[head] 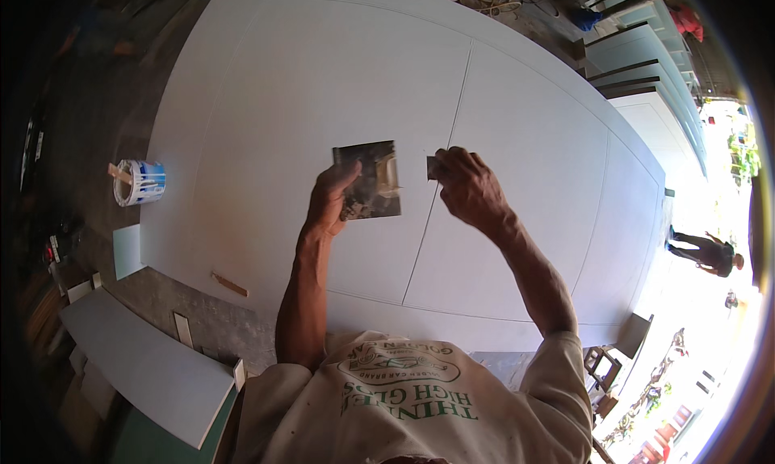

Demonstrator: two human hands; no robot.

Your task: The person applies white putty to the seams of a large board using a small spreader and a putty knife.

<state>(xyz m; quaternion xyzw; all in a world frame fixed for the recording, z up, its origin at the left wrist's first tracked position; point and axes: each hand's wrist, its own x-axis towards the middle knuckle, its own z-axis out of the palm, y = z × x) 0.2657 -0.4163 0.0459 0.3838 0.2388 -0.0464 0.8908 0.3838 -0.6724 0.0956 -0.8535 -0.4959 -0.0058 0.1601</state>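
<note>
A large white panel with thin grooved lines lies flat before me. Over its middle, my left hand holds a dark, stained flat plate with a pale smear of paste on it, thumb on top. My right hand grips a small flat blade, perhaps a scraper, just right of the plate and near a long groove; whether the blade touches the panel I cannot tell. A thin brown strip, apparently wood, lies on the panel near its lower left edge.
An open paint bucket holding a wooden stick stands at the panel's left edge. A grey-white board is at lower left. Several panels stand at upper right. A person is far off at right. Cords lie beyond the top edge.
</note>
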